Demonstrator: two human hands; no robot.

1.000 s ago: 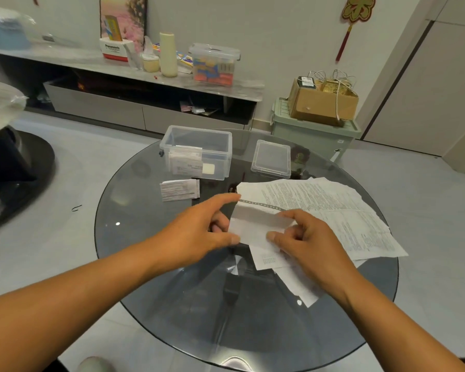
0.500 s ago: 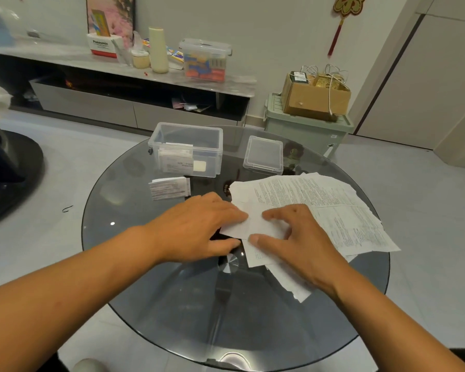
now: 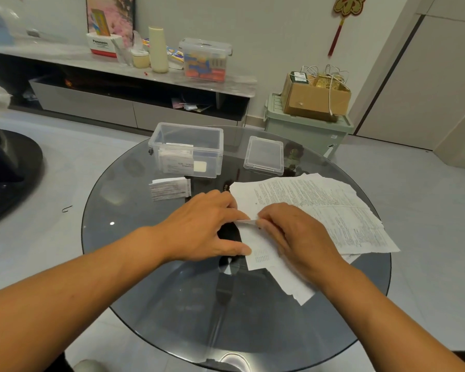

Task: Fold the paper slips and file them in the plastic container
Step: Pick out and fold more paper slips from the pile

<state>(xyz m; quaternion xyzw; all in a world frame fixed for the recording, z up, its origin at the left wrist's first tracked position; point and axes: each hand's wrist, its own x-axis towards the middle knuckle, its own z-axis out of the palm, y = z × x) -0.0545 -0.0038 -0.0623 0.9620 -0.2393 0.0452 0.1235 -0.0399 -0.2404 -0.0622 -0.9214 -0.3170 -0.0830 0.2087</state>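
Left hand: the left hand [image 3: 207, 226] lies flat, fingers straight, pressing the paper slip [image 3: 258, 245].
Right hand: the right hand [image 3: 298, 237] presses the same slip with bent fingertips; I cannot tell if it pinches.
Slip: between both hands, on the glass table [image 3: 145, 304].
Box: the plastic container [image 3: 188, 149] sits past the left hand, top open.
Pile: loose papers [image 3: 328, 208] spread beyond the right hand, near the table edge.
Room: bare glass close to the person.
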